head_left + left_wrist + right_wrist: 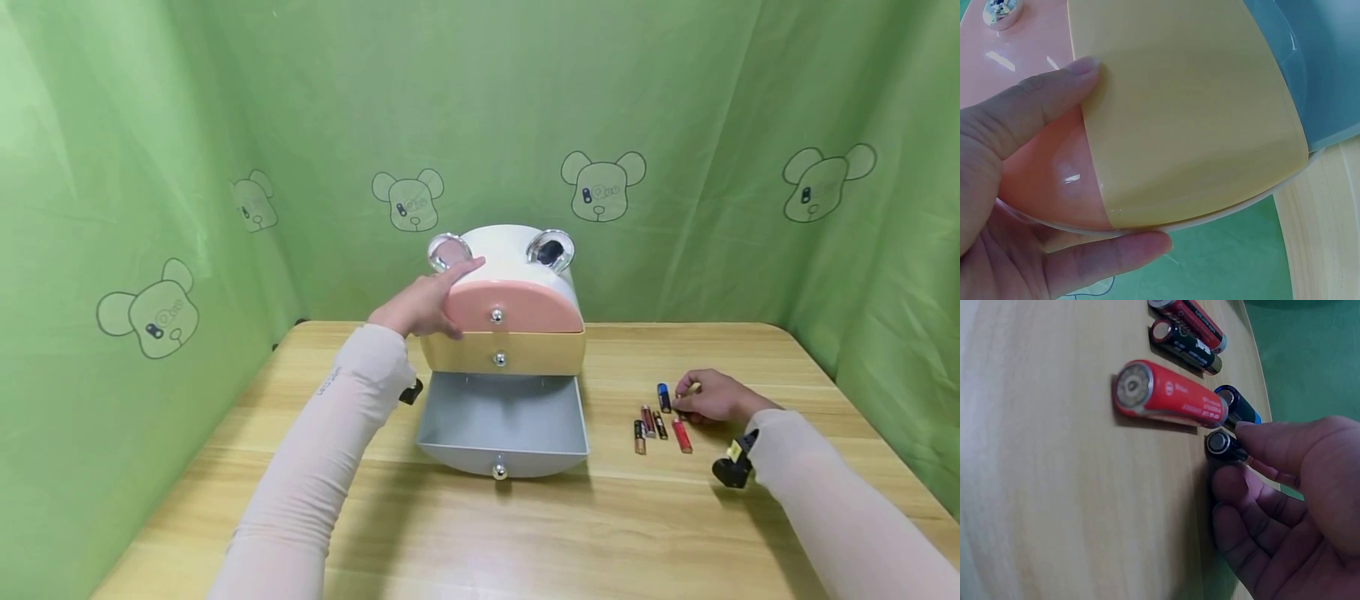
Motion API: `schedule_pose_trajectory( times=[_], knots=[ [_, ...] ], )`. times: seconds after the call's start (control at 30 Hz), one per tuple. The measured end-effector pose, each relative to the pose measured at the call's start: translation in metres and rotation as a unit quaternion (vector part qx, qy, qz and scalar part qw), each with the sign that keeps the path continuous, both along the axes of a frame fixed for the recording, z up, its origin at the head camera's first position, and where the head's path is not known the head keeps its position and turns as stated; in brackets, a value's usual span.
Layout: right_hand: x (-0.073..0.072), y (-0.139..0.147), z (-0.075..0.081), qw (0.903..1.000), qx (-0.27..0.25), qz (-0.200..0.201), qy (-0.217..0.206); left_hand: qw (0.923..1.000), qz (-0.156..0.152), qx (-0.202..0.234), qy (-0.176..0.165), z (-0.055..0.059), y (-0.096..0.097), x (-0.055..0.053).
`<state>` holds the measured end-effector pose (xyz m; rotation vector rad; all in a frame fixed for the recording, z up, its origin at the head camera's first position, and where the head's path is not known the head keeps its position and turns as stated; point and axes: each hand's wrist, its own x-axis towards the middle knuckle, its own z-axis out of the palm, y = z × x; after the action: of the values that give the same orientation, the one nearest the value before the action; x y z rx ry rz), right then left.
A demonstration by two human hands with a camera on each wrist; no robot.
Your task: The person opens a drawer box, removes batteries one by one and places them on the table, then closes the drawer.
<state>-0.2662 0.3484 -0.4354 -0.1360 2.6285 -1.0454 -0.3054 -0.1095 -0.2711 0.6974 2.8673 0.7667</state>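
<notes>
A frog-shaped drawer cabinet (510, 254) stands on the table, with a white top, a pink drawer (1029, 150) and a yellow drawer (465, 353) in place. Its grey-blue bottom drawer (504, 461) is pulled out, with nothing visible inside. My left hand (423, 304) grips the cabinet's left side, thumb on the front at the pink-yellow seam. On the right, my right hand (716, 396) pinches a small dark battery (1219, 443) at the table surface. Near it lie a red battery (1169, 394), a blue-ended battery (663, 397) and several others.
The wooden table (360, 517) holds the cabinet and the batteries. A black wrist device (733, 467) hangs below my right wrist. Green curtains (480, 100) with bear-head drawings enclose the back and both sides.
</notes>
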Motion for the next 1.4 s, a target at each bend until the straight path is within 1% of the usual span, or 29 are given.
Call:
schedule_pose_trajectory(
  times=[0.23, 0.37, 0.53, 0.63, 0.77, 0.93, 1.13, 1.3, 1.4],
  knots=[
    [0.000, 0.000, -0.001, 1.0000, 0.001, -0.002, -0.001, 1.0000, 0.000, -0.003, 0.002, 0.000, 0.000, -0.001],
    [0.000, 0.002, -0.002, 1.0000, 0.003, -0.004, 0.007, 1.0000, 0.001, -0.003, -0.001, -0.001, 0.001, -0.001],
    [0.003, 0.002, -0.003, 0.9995, 0.000, -0.015, 0.027, 1.0000, 0.003, 0.000, -0.003, -0.001, 0.000, -0.001],
    [0.005, 0.000, -0.003, 0.9987, -0.002, -0.017, 0.049, 1.0000, 0.003, -0.002, 0.001, -0.002, -0.001, -0.001],
    [0.009, -0.007, 0.001, 0.9970, -0.005, -0.012, 0.076, 1.0000, 0.001, -0.004, 0.004, -0.002, -0.001, -0.002],
    [0.021, -0.027, 0.011, 0.9943, -0.049, 0.013, 0.093, 1.0000, 0.001, -0.003, 0.004, -0.001, 0.000, -0.003],
    [0.032, -0.057, 0.019, 0.9875, -0.106, 0.067, 0.095, 1.0000, 0.001, -0.005, 0.005, -0.001, 0.001, -0.003],
    [0.041, -0.084, 0.030, 0.9773, -0.134, 0.121, 0.111, 1.0000, 0.003, -0.005, 0.005, -0.001, 0.001, -0.002],
    [0.048, -0.099, 0.039, 0.9704, -0.148, 0.151, 0.118, 1.0000, 0.001, -0.007, 0.006, -0.001, 0.001, -0.002]
  ],
)
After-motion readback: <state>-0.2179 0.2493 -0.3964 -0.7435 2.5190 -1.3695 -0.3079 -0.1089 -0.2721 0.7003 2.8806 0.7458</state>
